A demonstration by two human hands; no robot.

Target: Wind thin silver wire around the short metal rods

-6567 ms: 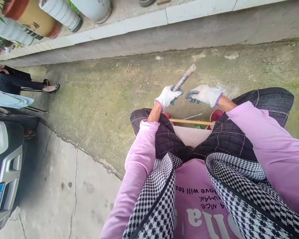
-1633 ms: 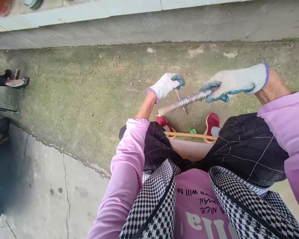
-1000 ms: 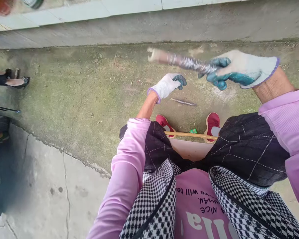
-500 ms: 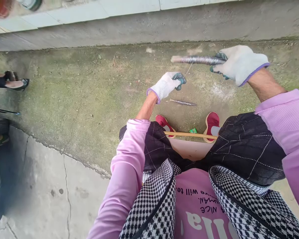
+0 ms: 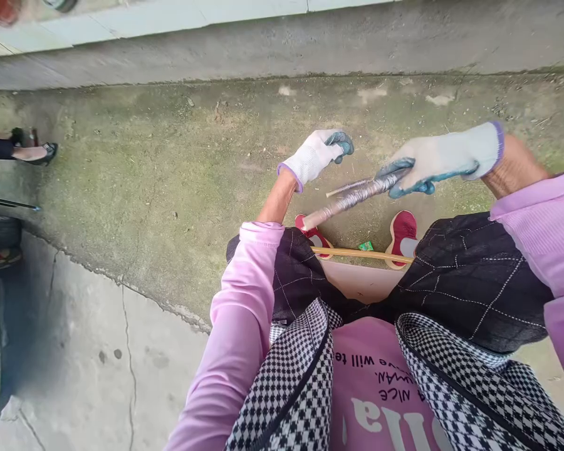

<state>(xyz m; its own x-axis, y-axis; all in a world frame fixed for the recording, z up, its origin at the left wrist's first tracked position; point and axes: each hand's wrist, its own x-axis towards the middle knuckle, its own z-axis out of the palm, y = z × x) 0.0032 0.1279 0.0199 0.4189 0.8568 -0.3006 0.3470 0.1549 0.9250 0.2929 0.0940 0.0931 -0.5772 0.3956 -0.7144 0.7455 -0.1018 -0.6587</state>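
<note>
Right hand has swung the wire-wrapped stick down from level to slanting | fingers closed round its upper end | grey coils, bare tip above red shoes | left hand curled shut, contents unclear

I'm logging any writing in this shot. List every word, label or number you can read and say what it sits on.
"ove will te": small dark print on the pink printed shirt, seen upside down and cut off at both ends by the checked black-and-white vest.
"A NICE": a smaller line below it, upside down.
"...WAN.": partly legible, uncertain.
"lla": large white letters at the bottom edge, cut off.
Nothing else bears legible text.
</note>
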